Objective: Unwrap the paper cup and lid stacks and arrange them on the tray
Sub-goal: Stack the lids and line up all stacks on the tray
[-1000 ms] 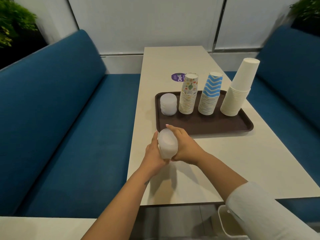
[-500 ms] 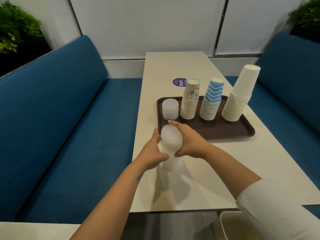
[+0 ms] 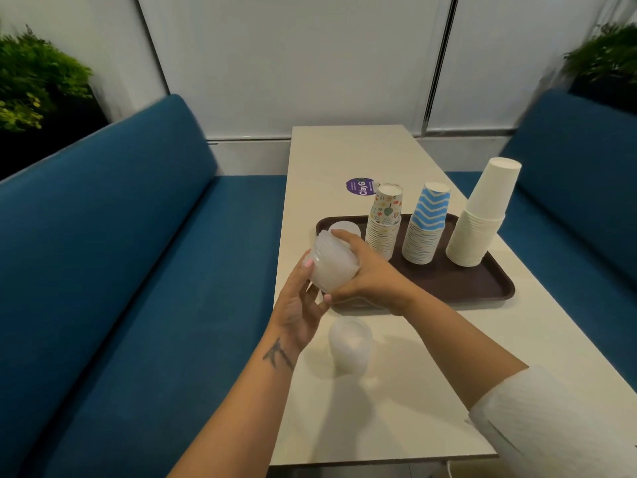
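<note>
Above the tray's near-left corner, a translucent lid stack (image 3: pixel 332 267) is held tilted in the air, the right hand (image 3: pixel 370 276) curled over its top and side while the left hand (image 3: pixel 300 298) touches its lower edge with loosely bent fingers. Tilted like this, loose lids could slide apart and spill. A second lid stack (image 3: pixel 350 343) stands on the table (image 3: pixel 413 391) just below; a dropped lid or a lowering wrist could topple it. On the tray (image 3: pixel 482 288), another lid pile (image 3: pixel 346 227) and three cup stacks stand close behind, easily knocked.
</note>
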`<state>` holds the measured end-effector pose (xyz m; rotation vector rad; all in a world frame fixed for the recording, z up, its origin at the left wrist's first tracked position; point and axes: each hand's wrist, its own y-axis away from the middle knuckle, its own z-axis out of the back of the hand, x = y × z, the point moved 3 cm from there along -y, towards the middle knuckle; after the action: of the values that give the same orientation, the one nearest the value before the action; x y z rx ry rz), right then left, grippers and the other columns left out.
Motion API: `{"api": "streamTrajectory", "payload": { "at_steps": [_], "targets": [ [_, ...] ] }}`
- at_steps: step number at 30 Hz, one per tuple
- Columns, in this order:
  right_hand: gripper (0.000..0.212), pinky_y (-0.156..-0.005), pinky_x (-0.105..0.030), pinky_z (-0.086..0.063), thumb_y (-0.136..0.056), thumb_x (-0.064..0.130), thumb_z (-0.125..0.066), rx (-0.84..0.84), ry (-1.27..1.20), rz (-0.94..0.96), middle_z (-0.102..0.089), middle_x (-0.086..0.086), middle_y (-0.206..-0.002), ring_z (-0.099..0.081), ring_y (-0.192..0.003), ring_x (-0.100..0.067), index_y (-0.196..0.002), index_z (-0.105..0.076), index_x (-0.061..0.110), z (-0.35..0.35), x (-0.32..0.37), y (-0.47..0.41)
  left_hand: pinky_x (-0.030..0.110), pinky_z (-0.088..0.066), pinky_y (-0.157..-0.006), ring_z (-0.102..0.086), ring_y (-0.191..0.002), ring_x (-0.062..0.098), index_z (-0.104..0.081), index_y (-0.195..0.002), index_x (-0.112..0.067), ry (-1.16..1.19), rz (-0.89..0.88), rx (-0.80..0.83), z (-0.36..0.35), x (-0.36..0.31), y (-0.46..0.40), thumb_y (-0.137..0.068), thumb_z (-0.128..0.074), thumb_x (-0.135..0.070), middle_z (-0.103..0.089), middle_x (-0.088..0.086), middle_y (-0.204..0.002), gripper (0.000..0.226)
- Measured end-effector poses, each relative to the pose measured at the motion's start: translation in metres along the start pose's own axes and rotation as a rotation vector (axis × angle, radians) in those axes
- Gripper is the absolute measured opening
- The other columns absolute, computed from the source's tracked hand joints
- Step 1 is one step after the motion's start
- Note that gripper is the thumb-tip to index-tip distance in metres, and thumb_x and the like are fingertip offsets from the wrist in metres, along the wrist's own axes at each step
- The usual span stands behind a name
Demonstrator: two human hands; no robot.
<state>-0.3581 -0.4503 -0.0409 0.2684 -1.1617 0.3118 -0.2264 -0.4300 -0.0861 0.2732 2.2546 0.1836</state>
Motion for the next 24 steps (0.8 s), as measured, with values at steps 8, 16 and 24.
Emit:
{"api": "streamTrajectory", "payload": {
  "at_steps": [8, 16, 24],
  "targets": [
    [0.107, -0.087, -0.012, -0.04, -0.065, 0.008, -0.087, 0.034, 0.17, -0.035, -0.036, 0.008, -0.135, -0.042, -0.123, -0.014, -0.149, -0.023, 0.027, -0.016, -0.002, -0.026, 0.043, -0.057, -0.077, -0.071, -0.088, 0.031, -0.062, -0.113, -0.011, 0.139, 0.185, 0.084, 0.009, -0.013, -0.021, -0.073, -0.061, -0.043, -0.072, 0.015, -0.098, 0.051],
    [0.072, -0.104, -0.029, -0.034, -0.09, 0.045, -0.061, 0.086, 0.148, -0.118, -0.025, 0.001, -0.15, -0.027, -0.138, -0.02, -0.149, -0.025, 0.026, -0.022, 0.004, -0.047, 0.053, -0.054, -0.086, -0.068, -0.101, 0.035, -0.061, -0.118, -0.01, 0.178, 0.173, 0.123, 0.026, -0.018, -0.035, -0.037, -0.095, -0.042, -0.07, 0.018, -0.11, 0.093],
    [0.071, -0.092, -0.023, -0.04, -0.081, 0.036, -0.073, 0.087, 0.274, -0.113, -0.048, -0.003, -0.136, -0.048, -0.112, -0.014, -0.143, -0.042, 0.02, -0.013, 0.005, -0.07, 0.044, -0.06, -0.074, -0.072, -0.087, 0.029, -0.063, -0.113, -0.011, 0.157, 0.189, 0.078, 0.035, -0.017, -0.045, -0.026, -0.097, -0.043, -0.073, 0.013, -0.101, 0.099]
  ]
}}
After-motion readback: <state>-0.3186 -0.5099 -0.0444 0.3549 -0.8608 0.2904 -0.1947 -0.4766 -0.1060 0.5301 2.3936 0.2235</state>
